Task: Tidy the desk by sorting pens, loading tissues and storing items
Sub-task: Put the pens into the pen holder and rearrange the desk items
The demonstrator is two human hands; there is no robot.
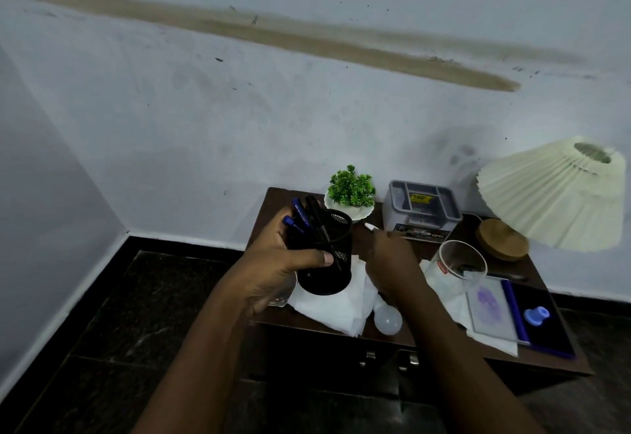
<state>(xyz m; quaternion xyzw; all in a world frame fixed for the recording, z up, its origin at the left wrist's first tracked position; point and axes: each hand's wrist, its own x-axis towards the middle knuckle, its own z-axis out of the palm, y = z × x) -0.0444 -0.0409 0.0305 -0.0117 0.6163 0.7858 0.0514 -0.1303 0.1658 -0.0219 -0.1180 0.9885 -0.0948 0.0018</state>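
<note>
Our left hand (280, 263) grips the mesh holder (327, 273), its pens (304, 218) slanting up-left; right of it, our right hand (392, 259) pinches 1 white pen (370, 227), tip up-left.

both bare forearms reach in from below, angled toward each other. the left hand (286, 263) is raised over the desk's (273, 199) left edge, its fingers wrapped behind a black mesh pen holder (327, 273) and its thumb laid across the front. the right hand (392, 263), just beside it, shows its back, fingers curled and blurred, pinching a white pen (370, 227) that points away.
</note>
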